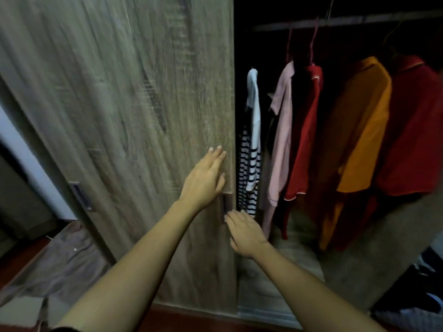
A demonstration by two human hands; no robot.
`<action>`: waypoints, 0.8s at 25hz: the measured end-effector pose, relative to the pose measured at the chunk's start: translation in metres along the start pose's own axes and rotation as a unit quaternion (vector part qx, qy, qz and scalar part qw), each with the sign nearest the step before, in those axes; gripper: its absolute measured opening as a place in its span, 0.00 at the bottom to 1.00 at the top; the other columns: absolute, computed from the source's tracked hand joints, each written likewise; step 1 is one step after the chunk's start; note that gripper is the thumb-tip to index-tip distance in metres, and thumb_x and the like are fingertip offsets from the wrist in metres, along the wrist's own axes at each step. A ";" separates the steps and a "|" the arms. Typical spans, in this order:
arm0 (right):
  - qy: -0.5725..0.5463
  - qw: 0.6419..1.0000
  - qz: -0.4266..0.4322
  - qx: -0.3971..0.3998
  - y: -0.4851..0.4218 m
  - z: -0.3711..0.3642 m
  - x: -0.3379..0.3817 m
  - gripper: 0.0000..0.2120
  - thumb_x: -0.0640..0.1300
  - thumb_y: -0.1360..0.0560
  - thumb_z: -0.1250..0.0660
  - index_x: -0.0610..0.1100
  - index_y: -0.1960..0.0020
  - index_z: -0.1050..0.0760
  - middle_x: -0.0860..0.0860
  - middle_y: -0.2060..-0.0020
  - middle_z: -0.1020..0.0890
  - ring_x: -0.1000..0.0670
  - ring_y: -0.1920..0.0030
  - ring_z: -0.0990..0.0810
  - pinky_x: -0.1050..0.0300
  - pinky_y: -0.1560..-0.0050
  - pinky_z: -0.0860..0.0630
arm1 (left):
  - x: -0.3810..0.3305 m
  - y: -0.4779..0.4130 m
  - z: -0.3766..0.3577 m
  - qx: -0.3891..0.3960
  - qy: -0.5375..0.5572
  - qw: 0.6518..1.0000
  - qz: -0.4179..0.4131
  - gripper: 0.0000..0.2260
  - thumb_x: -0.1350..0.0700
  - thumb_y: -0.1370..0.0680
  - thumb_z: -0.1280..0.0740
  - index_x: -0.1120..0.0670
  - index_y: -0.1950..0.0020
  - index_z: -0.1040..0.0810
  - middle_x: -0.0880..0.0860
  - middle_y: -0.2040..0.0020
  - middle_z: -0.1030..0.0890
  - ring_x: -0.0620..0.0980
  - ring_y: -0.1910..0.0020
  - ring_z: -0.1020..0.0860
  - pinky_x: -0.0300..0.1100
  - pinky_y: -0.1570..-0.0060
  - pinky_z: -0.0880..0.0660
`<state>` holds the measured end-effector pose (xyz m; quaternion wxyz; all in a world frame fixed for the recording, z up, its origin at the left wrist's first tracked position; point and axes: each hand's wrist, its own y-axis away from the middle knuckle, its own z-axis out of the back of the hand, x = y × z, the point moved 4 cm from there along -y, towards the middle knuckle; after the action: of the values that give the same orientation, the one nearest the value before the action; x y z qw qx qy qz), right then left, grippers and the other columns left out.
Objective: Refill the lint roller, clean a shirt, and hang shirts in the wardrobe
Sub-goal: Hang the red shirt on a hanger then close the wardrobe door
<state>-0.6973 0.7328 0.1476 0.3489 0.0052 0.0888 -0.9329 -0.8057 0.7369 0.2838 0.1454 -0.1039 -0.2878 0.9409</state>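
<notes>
A wooden sliding wardrobe door point(124, 104) fills the left half of the view. My left hand point(206, 178) lies flat on it near its right edge, fingers spread. My right hand point(244, 232) is lower, fingertips at the door's recessed handle point(225, 207). To the right the wardrobe stands open and dark. Shirts hang from its rail point(347, 20): a striped white one point(250, 149), a pink one point(282, 140), a red one point(304, 140), an orange one point(359, 130) and another red one point(417, 130).
A second door with its own handle point(80, 195) sits behind on the left. A brownish garment point(64, 262) lies on a surface at lower left. Dark and pale clothes point(417, 295) are piled at lower right. The wardrobe floor point(287, 271) is wooden.
</notes>
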 end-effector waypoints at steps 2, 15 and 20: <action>0.034 0.999 -0.019 0.028 -0.024 -0.013 0.002 0.32 0.56 0.57 0.24 0.43 0.55 0.17 0.50 0.59 0.15 0.51 0.55 0.16 0.56 0.48 0.22 | 0.012 -0.003 -0.003 0.042 -0.077 0.992 -0.085 0.27 0.60 0.26 0.36 0.61 0.28 0.37 0.60 0.26 0.37 0.59 0.26 0.40 0.54 0.30 0.40; 0.328 0.934 0.063 0.128 -0.061 -0.051 -0.017 0.23 0.42 0.18 0.56 0.37 0.26 0.52 0.45 0.26 0.44 0.43 0.25 0.49 0.50 0.27 0.64 | 0.038 -0.060 -0.047 -0.023 -0.223 0.911 -0.345 0.26 0.53 0.27 0.44 0.57 0.29 0.33 0.54 0.29 0.31 0.51 0.29 0.37 0.49 0.30 0.47; 0.376 0.907 0.117 0.146 -0.046 -0.061 -0.018 0.23 0.44 0.18 0.57 0.39 0.25 0.54 0.47 0.24 0.48 0.45 0.25 0.52 0.50 0.29 0.67 | 0.026 -0.064 -0.046 -0.032 -0.217 0.903 -0.370 0.27 0.53 0.28 0.44 0.57 0.29 0.34 0.52 0.28 0.32 0.49 0.29 0.38 0.47 0.29 0.54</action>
<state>-0.7174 0.7889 0.0966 0.3919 0.4170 0.0747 -0.8166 -0.8032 0.8192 0.2800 0.4135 0.2118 -0.3603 0.8089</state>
